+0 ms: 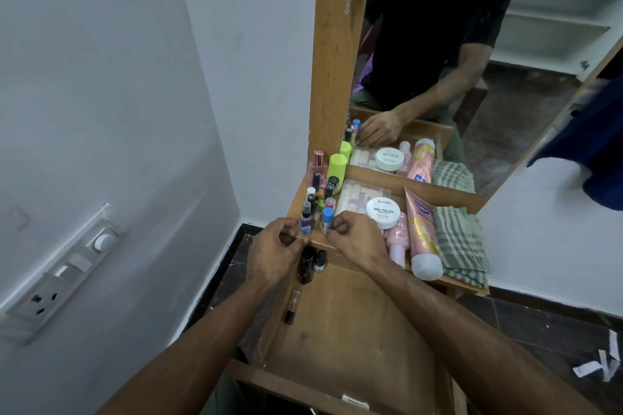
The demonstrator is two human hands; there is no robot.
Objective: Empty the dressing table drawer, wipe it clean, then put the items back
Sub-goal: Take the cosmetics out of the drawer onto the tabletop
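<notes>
Your hands meet at tabletop front-left corner, bottles crowded just beyond knuckles, little free room there. Open drawer below wrists, mostly bare; small dark bottles at far-left corner under left hand. White wall left, mirror ahead. Left hand curled, pinching spray bottle. Right hand curled, pinching blue-capped bottle.

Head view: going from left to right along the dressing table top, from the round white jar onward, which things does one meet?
Round white nail polish jar → small pink bottle lying down → large pink tube with a white cap → folded checked cloth.
</notes>
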